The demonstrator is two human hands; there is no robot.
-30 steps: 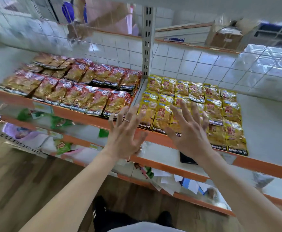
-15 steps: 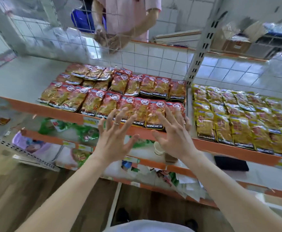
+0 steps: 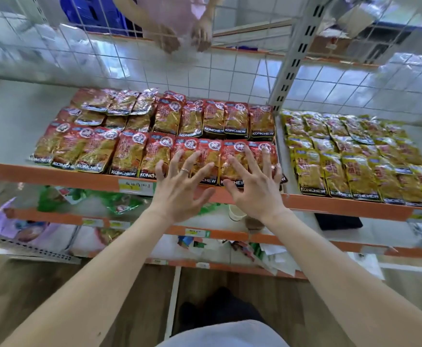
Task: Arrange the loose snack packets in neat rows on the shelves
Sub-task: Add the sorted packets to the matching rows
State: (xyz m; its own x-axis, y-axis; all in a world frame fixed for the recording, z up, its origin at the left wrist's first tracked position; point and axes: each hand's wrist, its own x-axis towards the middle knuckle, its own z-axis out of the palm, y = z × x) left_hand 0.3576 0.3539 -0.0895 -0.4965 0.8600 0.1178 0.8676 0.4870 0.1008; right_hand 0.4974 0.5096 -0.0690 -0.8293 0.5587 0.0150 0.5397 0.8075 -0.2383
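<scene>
Red packets lie in two rows on the upper shelf, the front row at its orange lip. The back-left packets sit skewed. Yellow packets fill the next bay.

My left hand and right hand are over the front row's right end, fingers spread and gripping nothing; contact unclear.

Best approach: press flat, nudge the edges flush, then square the back corner.
</scene>
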